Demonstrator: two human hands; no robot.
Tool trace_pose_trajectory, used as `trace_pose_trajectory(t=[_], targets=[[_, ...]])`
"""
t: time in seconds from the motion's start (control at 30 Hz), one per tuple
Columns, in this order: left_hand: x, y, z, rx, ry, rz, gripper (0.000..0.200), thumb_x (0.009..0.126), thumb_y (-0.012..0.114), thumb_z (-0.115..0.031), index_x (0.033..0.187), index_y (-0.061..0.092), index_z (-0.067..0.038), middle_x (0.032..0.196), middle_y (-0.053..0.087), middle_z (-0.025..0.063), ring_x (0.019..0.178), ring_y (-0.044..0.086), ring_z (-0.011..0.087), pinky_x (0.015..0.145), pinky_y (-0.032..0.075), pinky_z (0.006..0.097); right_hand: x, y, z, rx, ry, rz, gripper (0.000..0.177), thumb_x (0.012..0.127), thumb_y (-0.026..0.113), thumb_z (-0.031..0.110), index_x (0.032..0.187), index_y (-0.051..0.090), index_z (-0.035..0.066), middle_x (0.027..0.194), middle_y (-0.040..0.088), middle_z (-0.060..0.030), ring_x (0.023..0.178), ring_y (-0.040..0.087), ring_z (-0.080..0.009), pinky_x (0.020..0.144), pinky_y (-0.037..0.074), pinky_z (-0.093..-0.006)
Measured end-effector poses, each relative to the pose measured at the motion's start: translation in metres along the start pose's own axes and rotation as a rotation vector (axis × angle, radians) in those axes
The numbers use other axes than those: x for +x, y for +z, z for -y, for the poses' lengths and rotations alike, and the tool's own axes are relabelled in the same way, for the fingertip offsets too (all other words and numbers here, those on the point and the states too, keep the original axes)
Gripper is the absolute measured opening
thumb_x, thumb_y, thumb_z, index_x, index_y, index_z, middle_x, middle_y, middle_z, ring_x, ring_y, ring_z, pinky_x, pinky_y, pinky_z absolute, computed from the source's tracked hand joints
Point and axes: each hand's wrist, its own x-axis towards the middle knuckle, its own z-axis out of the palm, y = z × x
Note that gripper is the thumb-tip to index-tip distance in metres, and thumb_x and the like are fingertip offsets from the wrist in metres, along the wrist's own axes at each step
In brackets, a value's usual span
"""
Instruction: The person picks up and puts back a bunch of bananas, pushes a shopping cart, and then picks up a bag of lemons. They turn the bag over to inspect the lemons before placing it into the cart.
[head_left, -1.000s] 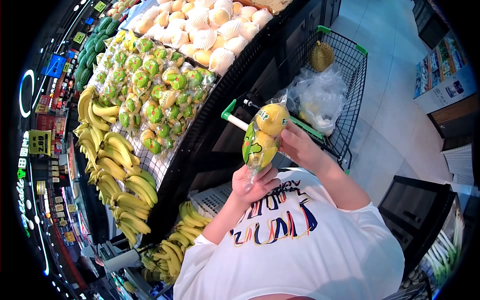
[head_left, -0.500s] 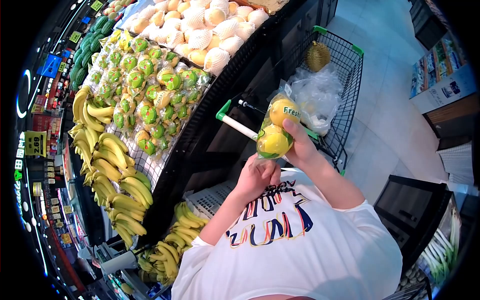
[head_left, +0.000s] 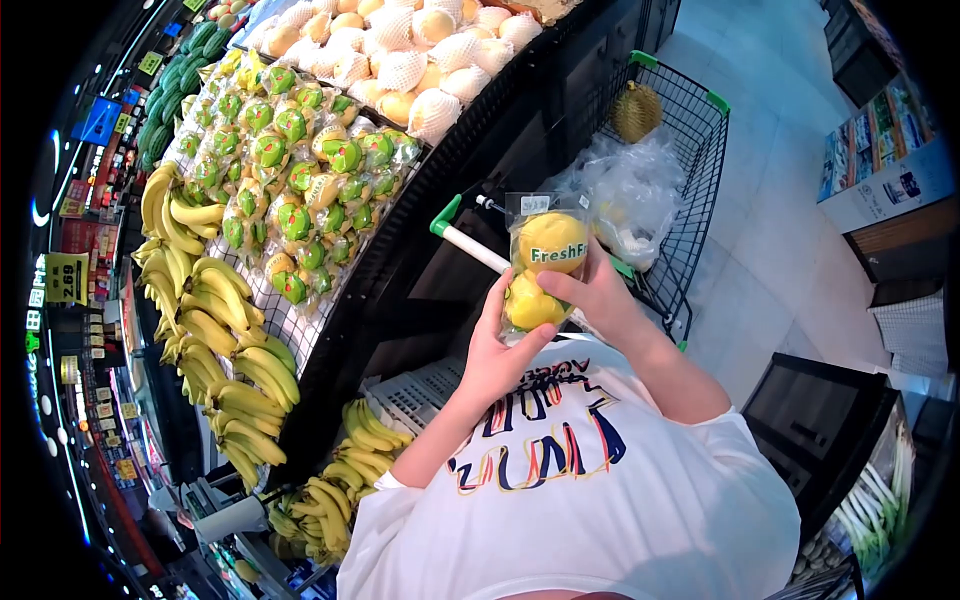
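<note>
Between my hands, in front of my chest, is a clear printed bag of yellow fruit [head_left: 552, 240]. Two round fruits show in it, one above the other, with "FreshFr" lettering across the upper one. My left hand [head_left: 498, 350] grips the bag's lower left side, thumb across the bottom. Closed round its right side is my right hand [head_left: 603, 298], its thumb over the lower fruit. The fingers behind the bag are hidden. Just beyond the bag is the white handle [head_left: 472, 247] of a shopping cart.
The wire shopping cart [head_left: 708, 170] holds a durian [head_left: 636, 112] and clear plastic bags [head_left: 635, 190]. To the left, a sloped stand carries bagged fruit [head_left: 300, 175], bananas [head_left: 225, 290] and net-wrapped pale fruit [head_left: 435, 115]. A black crate stand [head_left: 815, 420] is at the right.
My left hand has moved up from the bag's bottom end to its side, its fingers opening out around it. The bag has turned more upright, its lettering facing me.
</note>
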Motion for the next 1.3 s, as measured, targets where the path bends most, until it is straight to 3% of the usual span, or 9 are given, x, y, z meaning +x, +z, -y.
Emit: trace_pose_trajectory(t=[0.23,0.4,0.8,0.93,0.97,1.07,1.1,1.17,1.3], targets=[[-0.001,-0.005,0.014,-0.117,0.060,0.003,0.081,0.087,0.074,-0.005,0.152,0.026,0.000,0.137,0.054,0.0141,0.126,0.053,0.0194,0.106,0.043,0.0329,0.000,-0.010,-0.001,-0.051,-0.073,0.178,0.067,0.083,0.074,0.010,0.140,0.039,0.005,0.129,0.053,-0.0072,0.126,0.047,-0.0173,0.110,0.035,-0.0352],[-0.002,-0.005,0.025,-0.165,0.151,-0.012,0.086,0.086,0.077,-0.007,0.154,0.025,-0.001,0.138,0.054,0.0111,0.125,0.052,0.0173,0.106,0.042,0.0319,0.002,-0.008,-0.001,-0.109,-0.106,0.175,0.066,0.079,0.077,0.009,0.137,0.045,0.006,0.131,0.053,-0.0062,0.126,0.048,-0.0178,0.110,0.035,-0.0350],[-0.004,-0.009,0.007,0.029,0.203,-0.092,0.085,0.088,0.074,-0.012,0.155,0.024,-0.003,0.134,0.058,0.0142,0.121,0.056,0.0200,0.103,0.045,0.0327,0.000,0.002,-0.032,-0.289,-0.122,0.172,0.081,0.082,0.081,0.020,0.145,0.031,0.005,0.136,0.048,-0.0087,0.127,0.048,-0.0183,0.107,0.040,-0.0350],[-0.013,-0.014,-0.026,0.328,0.134,0.048,0.085,0.089,0.070,-0.016,0.157,0.021,-0.002,0.133,0.058,0.0160,0.120,0.056,0.0210,0.099,0.045,0.0354,0.003,0.001,-0.031,0.066,0.072,0.075,0.060,0.086,0.070,0.014,0.138,0.043,0.001,0.124,0.059,-0.0109,0.115,0.060,-0.0212,0.098,0.049,-0.0346],[-0.012,-0.015,-0.014,0.315,0.229,-0.008,0.071,0.089,0.066,-0.016,0.151,0.035,-0.003,0.127,0.058,0.0130,0.114,0.057,0.0204,0.095,0.045,0.0346,0.002,0.005,-0.031,0.135,0.082,-0.014,0.051,0.088,0.063,0.017,0.134,0.047,0.000,0.118,0.062,-0.0121,0.107,0.064,-0.0235,0.097,0.050,-0.0359],[-0.010,-0.024,-0.004,0.242,0.269,-0.086,0.053,0.087,0.063,-0.011,0.138,0.050,-0.003,0.121,0.055,0.0082,0.112,0.055,0.0179,0.095,0.044,0.0331,0.007,-0.012,-0.044,0.251,0.190,0.003,0.058,0.090,0.057,0.033,0.138,0.045,0.002,0.111,0.062,-0.0148,0.102,0.063,-0.0244,0.094,0.050,-0.0371],[-0.007,-0.022,0.004,0.184,0.252,-0.194,0.039,0.087,0.060,-0.008,0.126,0.056,-0.003,0.118,0.052,0.0046,0.111,0.053,0.0156,0.094,0.044,0.0316,0.007,-0.012,-0.040,0.296,0.205,0.100,0.059,0.090,0.054,0.039,0.136,0.046,0.003,0.108,0.062,-0.0158,0.094,0.064,-0.0247,0.090,0.051,-0.0367],[0.000,-0.027,0.010,-0.010,0.178,-0.254,0.031,0.092,0.057,-0.010,0.122,0.057,-0.003,0.114,0.058,0.0053,0.108,0.055,0.0145,0.092,0.045,0.0293,0.006,-0.009,-0.031,0.547,0.252,0.295,0.062,0.089,0.056,0.044,0.134,0.048,0.002,0.099,0.062,-0.0139,0.084,0.063,-0.0247,0.082,0.050,-0.0368],[0.007,-0.031,0.007,-0.320,0.049,-0.074,0.037,0.098,0.052,-0.027,0.128,0.054,-0.004,0.121,0.059,0.0067,0.110,0.056,0.0151,0.095,0.044,0.0305,-0.010,-0.012,-0.051,1.030,0.399,0.637,0.080,0.088,0.056,0.067,0.135,0.049,0.003,0.084,0.055,-0.0067,0.067,0.052,-0.0174,0.067,0.038,-0.0311]])
